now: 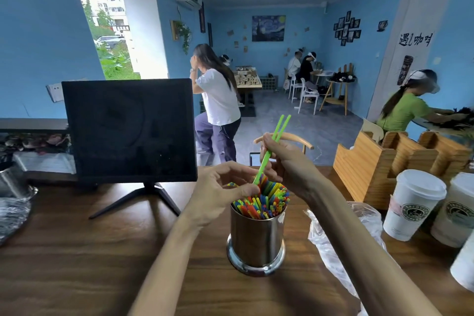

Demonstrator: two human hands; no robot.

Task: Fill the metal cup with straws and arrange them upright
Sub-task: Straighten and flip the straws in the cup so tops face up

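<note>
A shiny metal cup (256, 238) stands on the wooden table, packed with several upright straws (264, 204) in red, yellow, blue and green. My right hand (284, 164) is above the cup's far rim, pinching two green straws (278, 133) that slant up to the right, their lower ends among the straws in the cup. My left hand (218, 192) rests at the cup's left rim, with its thumb and fingers pressed against the bundle of straws.
A dark monitor (129, 129) stands at the back left. A clear plastic bag (341, 241) lies right of the cup, with white lidded paper cups (413, 202) and wooden holders (384, 161) beyond. A metal container (12, 182) sits at far left. People move about in the room behind.
</note>
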